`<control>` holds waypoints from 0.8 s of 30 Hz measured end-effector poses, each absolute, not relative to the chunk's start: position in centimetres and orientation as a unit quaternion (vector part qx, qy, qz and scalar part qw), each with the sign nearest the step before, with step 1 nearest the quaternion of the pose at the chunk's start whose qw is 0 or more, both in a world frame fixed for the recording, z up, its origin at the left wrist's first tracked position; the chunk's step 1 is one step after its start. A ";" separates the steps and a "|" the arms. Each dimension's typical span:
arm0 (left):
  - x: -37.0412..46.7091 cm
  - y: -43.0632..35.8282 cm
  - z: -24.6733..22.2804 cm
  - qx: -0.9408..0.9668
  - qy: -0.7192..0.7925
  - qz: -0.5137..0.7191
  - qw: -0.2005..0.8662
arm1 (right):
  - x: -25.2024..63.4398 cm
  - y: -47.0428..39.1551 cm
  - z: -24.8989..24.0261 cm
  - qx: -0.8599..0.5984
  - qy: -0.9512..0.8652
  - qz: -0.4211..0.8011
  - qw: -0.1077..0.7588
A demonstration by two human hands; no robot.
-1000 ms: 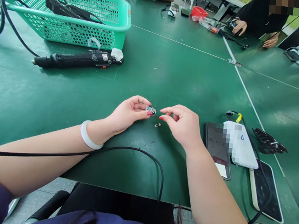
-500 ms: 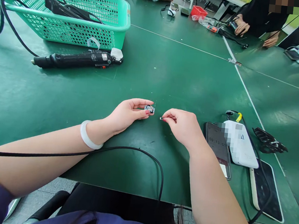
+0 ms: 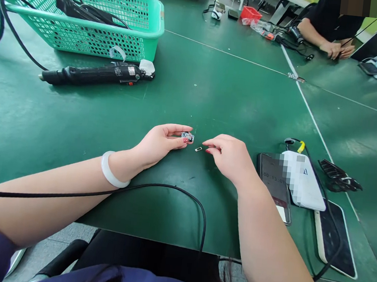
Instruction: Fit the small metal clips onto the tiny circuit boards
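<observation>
Between the thumb and fingers of my left hand (image 3: 161, 145) is a small circuit board (image 3: 187, 136), held just above the green table (image 3: 166, 98). A tiny flat rectangular piece (image 3: 198, 149), pale at the rim and dark in the middle, lies on the table to the right of the board. Just beside it, my right hand (image 3: 229, 156) has its thumb and index finger apart, with nothing between them. Across my left forearm runs a black cable (image 3: 157, 186), which curves down over the table's front edge.
A black electric screwdriver (image 3: 94, 73) lies before a green basket (image 3: 94, 37) holding cables. Right of my right hand are a dark phone (image 3: 274, 179), a white device (image 3: 304, 180), another phone (image 3: 338, 239) and a black cable bundle (image 3: 340, 175). Other people's hands (image 3: 336, 49) are across the table.
My right hand has let go of the tiny rectangular piece, which now lies on the table, and its fingers have parted. My left hand keeps the circuit board almost in place.
</observation>
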State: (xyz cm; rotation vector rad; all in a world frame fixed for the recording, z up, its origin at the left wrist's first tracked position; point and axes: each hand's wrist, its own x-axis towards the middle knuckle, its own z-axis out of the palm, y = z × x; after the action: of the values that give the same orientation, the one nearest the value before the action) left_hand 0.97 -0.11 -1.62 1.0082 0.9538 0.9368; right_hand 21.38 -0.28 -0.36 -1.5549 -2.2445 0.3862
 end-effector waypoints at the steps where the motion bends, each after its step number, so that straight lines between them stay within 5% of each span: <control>1: 1.0 -0.1 -1.6 0.446 0.424 0.416 0.670 | 21.4 -0.2 -0.4 -0.556 -0.797 0.143 0.184; 13: 0.9 -0.1 -1.6 0.466 0.432 0.408 0.656 | 20.9 0.2 -1.3 -0.546 -0.807 0.152 0.166; 24: 1.1 -0.5 -1.0 0.532 0.462 0.365 0.609 | 18.1 -2.0 0.4 -0.519 -0.782 0.101 0.330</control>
State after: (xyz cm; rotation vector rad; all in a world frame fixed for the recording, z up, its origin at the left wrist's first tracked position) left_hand 1.14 -0.51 -0.96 1.2279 1.0680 0.8427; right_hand 18.14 -1.99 0.40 -1.3582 -2.0458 0.2637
